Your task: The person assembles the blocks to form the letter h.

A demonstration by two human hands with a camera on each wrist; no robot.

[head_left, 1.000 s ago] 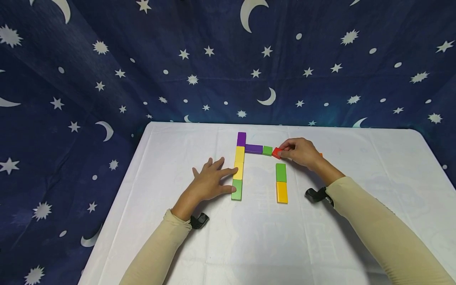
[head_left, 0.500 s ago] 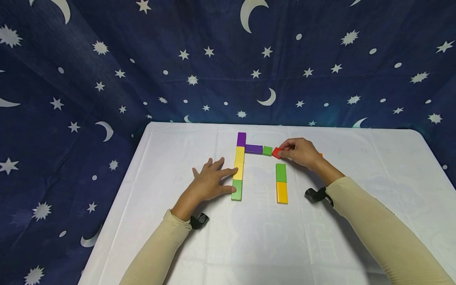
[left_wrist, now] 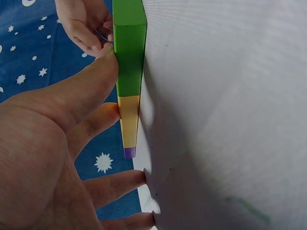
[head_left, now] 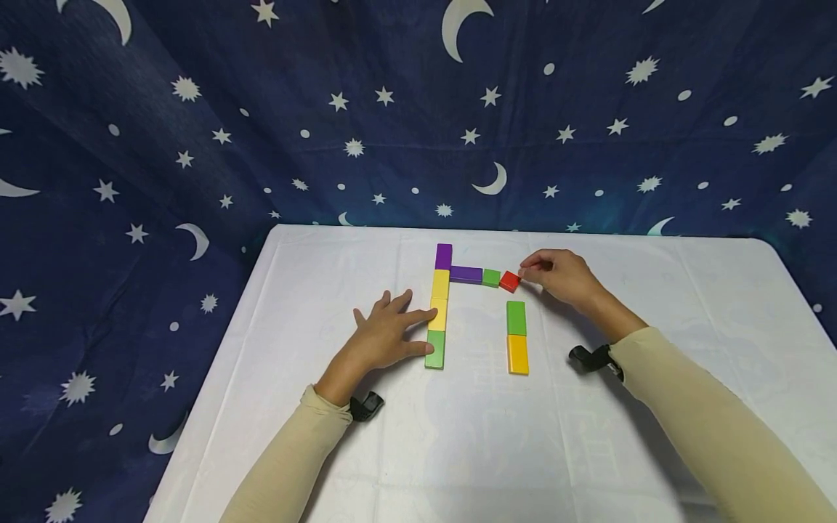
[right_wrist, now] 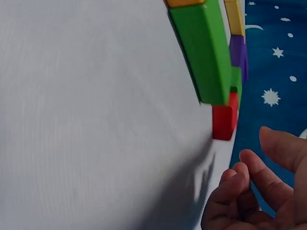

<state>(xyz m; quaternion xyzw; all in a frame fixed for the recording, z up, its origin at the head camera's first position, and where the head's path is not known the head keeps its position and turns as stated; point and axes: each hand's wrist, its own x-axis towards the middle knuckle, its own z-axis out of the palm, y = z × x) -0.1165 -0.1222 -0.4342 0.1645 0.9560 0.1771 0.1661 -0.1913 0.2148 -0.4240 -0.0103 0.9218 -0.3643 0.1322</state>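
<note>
In the head view my left hand (head_left: 379, 339) has its fingers spread, thumb and index touching a column of flat blocks. That column runs from a green block (head_left: 437, 357) through two yellow blocks (head_left: 440, 284) to a purple block (head_left: 444, 256). A second purple block (head_left: 466, 274) and a small green block (head_left: 491, 277) extend rightward from it. At their end lies a small red block (head_left: 510, 282), turned at an angle. Just right of it is my right hand (head_left: 565, 280); in the right wrist view its thumb and index finger stand apart, holding nothing, clear of the red block (right_wrist: 224, 120).
Below the red block, a green block (head_left: 516, 317) and an orange-yellow block (head_left: 518, 354) lie end to end. All rest on a white-covered table (head_left: 471, 450). A dark blue curtain (head_left: 392, 65) with moons and stars hangs behind and at the left.
My right hand has let go of the red block and drawn slightly to the right. The orange edge behind that wrist is now hidden. The left hand stays in place.
</note>
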